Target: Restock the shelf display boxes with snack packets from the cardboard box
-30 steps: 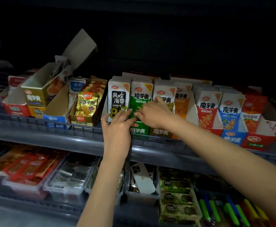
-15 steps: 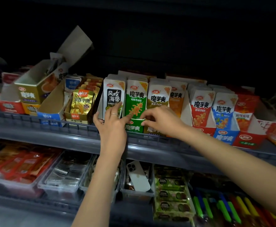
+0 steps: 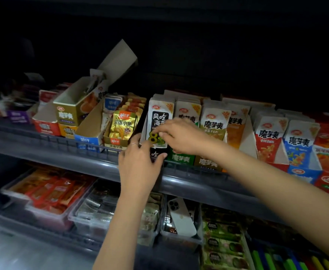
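Black card forms the front of the display box I am working on, at 12 o'clock of frame centre on the upper shelf. My left hand grips that box front, fingers curled round its left corner and thumb across its face. My right hand reaches in from 3 o'clock and pinches the front snack packet low on its face. The cardboard supply box is not in view. Hazard: pulling this packet forward may tip the row behind it over the wire rail, dropping packets toward 6 o'clock onto the phone. Excess left-hand force may skew the box against the green box at its 3 o'clock.
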`<action>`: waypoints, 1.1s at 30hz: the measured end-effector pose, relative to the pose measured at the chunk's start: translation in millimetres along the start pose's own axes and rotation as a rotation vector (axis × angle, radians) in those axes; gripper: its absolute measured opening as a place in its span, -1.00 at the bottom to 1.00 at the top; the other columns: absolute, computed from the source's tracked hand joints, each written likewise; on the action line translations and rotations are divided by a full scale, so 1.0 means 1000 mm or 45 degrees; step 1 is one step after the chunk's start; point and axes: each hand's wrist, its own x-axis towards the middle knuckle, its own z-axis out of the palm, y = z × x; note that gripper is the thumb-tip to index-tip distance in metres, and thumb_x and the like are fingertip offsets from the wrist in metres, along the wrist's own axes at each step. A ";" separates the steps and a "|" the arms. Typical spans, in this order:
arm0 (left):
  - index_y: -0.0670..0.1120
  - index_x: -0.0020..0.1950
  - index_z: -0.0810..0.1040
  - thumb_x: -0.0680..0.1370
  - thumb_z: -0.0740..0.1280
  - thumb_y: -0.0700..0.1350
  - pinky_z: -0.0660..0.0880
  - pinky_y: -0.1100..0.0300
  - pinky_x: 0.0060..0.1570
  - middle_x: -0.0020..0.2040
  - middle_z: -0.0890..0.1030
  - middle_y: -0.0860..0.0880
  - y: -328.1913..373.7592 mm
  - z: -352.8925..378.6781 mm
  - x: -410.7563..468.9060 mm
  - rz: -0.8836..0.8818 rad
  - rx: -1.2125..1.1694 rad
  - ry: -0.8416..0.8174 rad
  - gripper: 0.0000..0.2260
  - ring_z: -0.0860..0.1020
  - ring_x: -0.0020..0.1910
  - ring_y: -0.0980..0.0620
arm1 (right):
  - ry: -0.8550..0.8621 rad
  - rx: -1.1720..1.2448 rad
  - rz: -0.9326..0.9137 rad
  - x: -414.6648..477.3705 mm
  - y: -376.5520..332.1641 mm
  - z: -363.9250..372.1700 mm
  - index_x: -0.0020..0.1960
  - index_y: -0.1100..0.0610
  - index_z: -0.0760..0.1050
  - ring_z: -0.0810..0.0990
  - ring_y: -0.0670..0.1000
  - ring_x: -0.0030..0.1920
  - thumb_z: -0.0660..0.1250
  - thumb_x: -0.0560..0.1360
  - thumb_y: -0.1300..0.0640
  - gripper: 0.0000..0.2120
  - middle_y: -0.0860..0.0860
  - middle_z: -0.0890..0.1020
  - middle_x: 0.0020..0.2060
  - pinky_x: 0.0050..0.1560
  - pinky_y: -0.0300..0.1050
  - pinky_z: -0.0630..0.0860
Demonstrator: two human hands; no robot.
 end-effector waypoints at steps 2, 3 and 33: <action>-0.11 0.21 0.51 0.50 0.35 0.11 0.32 -0.03 0.23 0.42 0.36 -0.11 0.000 0.001 0.000 0.006 0.036 -0.044 -0.60 0.45 0.27 -0.08 | -0.132 -0.189 0.053 0.016 -0.008 0.009 0.19 -0.05 0.55 0.30 0.07 0.29 -0.03 0.63 -0.10 -0.59 -0.01 0.57 0.14 0.29 0.06 0.11; -0.11 0.22 0.51 0.51 0.35 0.12 0.32 -0.01 0.24 0.44 0.35 -0.09 -0.001 0.001 0.001 0.000 0.042 -0.047 -0.60 0.46 0.27 -0.06 | -0.148 -0.312 0.068 0.021 -0.010 0.010 0.14 -0.03 0.58 0.28 0.06 0.27 -0.06 0.63 -0.13 -0.55 -0.01 0.58 0.08 0.25 0.05 0.09; -0.17 0.20 0.48 0.51 0.31 0.04 0.13 0.04 0.31 0.54 0.15 -0.02 0.005 0.024 0.009 -0.074 -0.032 -0.043 -0.63 0.58 0.06 0.00 | 0.224 0.128 0.184 -0.017 0.000 0.025 0.10 -0.01 0.57 0.60 -0.04 -0.02 0.32 0.53 0.03 -0.83 -0.06 0.65 -0.03 -0.02 -0.07 0.54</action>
